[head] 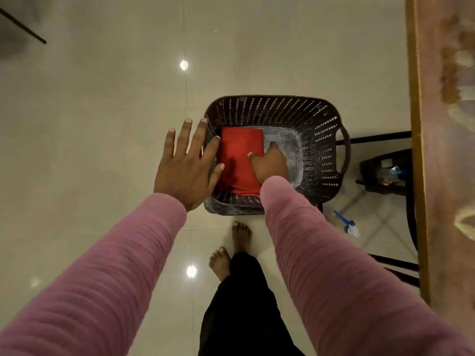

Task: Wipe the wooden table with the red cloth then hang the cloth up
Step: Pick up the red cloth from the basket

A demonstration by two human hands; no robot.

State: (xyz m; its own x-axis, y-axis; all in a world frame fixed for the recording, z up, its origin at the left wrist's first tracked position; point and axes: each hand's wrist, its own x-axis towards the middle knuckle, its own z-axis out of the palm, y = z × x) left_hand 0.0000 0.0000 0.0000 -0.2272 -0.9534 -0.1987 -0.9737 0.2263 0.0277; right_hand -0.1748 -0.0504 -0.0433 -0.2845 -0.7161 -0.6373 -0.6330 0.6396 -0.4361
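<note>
A glossy pale tiled floor point(102, 124) fills most of the view, with round ceiling-light reflections on it. On the floor stands a dark perforated plastic basket point(318, 155) with a loop handle on its right side. A folded red cloth point(239, 155) lies flat on the bottom of the basket, toward its left half, with the bare grey floor of the basket showing beside it on the right.

The person's right hand point(270, 165) reaches down into the basket and rests on the right edge of the red cloth, thumb lying on top of the fabric and fingers tucked down at its side; whether the cloth is actually pinched cannot be told. The left hand point(187, 163) is spread flat and empty, fingers splayed, over the left rim of the basket, its thumb and index finger overlapping the rim. Both arms wear ribbed pink sleeves point(108, 278).

Along the right edge runs the polished wooden table point(442, 176), seen from above, with dark metal legs point(372, 138) below it. A small blue-and-white plastic object point(350, 226) lies on the floor near the basket, under the table's edge. Two bare feet point(231, 247) and black trousers stand just behind the basket.
</note>
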